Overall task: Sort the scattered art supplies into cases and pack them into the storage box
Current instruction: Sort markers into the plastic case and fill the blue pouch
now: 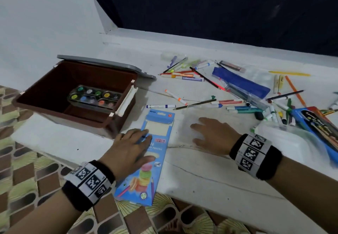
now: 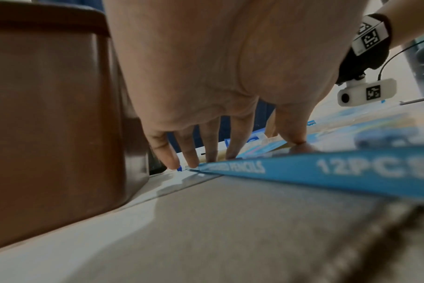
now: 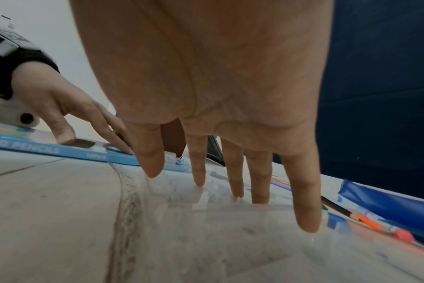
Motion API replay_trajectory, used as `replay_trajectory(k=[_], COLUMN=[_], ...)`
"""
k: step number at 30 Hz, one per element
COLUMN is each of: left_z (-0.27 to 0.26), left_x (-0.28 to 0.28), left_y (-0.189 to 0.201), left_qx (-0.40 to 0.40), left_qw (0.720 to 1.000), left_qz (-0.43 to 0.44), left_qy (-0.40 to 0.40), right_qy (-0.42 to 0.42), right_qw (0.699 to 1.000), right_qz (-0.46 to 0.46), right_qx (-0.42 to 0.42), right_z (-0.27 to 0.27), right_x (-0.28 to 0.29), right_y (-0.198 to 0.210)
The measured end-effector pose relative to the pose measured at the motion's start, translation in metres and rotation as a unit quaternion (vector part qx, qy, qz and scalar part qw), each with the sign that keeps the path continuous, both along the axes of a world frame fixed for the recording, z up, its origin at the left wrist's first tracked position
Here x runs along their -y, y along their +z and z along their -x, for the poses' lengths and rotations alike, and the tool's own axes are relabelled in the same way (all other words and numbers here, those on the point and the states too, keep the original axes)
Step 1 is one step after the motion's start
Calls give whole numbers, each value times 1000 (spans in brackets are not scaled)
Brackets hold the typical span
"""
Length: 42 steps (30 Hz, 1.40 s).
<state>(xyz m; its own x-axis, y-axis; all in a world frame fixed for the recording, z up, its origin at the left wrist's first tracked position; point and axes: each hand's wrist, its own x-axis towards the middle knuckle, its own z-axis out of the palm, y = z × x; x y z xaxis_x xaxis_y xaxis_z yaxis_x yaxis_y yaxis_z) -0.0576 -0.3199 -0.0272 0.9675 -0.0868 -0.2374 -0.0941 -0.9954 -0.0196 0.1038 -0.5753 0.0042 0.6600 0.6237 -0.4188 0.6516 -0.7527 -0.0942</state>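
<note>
White ledge (image 1: 210, 179): one pencil box (image 1: 146, 160) under left hand (image 1: 128, 151), fingers flat; right hand (image 1: 214, 135) spread.

It looks like a room in a home. A white-painted ledge (image 1: 210, 162) with cracks runs across the middle of the frame, a patterned cloth (image 1: 23, 169) of brown and green covers the lower left, a plain white wall (image 1: 45, 14) stands upper left, and a dark curtain (image 1: 219, 5) hangs upper right.
</note>
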Motion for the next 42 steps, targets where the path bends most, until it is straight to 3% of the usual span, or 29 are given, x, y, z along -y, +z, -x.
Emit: replay_trajectory(k=[7, 18, 42], left_z=[-44, -90, -92], left_x=[6, 24, 38], left_y=[-1, 17, 27], left_qx=[-24, -65, -56], left_qw=[999, 998, 997], left_qz=[37, 2, 50], left_qy=[4, 14, 33], right_qy=[1, 16, -22], right_qw=[1000, 1000, 992], right_qz=[-13, -11, -85], right_qx=[-6, -6, -86], right_z=[-2, -7, 8], right_x=[-2, -2, 15], right_y=[-1, 1, -3])
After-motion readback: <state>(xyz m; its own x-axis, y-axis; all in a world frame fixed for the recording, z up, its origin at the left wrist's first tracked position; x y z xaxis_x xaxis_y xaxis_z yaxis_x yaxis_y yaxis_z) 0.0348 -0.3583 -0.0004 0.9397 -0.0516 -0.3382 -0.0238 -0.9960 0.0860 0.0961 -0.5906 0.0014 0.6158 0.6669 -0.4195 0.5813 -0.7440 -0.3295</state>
